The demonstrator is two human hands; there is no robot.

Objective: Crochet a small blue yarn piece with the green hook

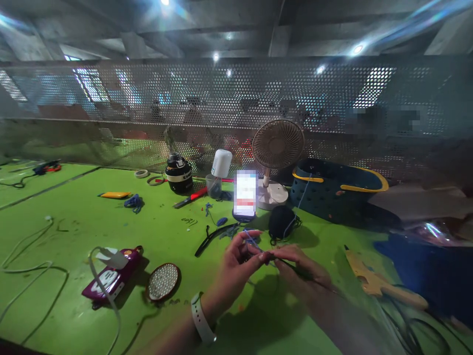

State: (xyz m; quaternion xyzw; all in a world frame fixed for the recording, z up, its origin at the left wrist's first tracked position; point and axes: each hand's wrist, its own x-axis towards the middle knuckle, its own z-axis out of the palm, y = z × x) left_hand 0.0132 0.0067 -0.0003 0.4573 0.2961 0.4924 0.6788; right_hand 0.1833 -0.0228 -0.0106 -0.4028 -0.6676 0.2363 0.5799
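Observation:
My left hand (242, 259) is closed in a pinch on a small piece of blue yarn work (266, 257), with a strand of yarn (250, 238) running over its raised index finger. My right hand (299, 271) grips a slim dark crochet hook (295, 267), its tip meeting the yarn at the left fingertips. The tip itself is too small to make out. Just beyond the hands lies a dark round ball or pouch (281, 223), a blue strand passing over it. A lit phone (245, 195) stands upright behind the hands.
A dark blue basket (328, 197) and a fan (278, 148) stand at the back. Nearby are a black jar (179, 176) and a cup (214, 187). At left are a purple power bank (111, 278) and a round studded disc (163, 282). A yellow-handled tool (384, 286) lies right.

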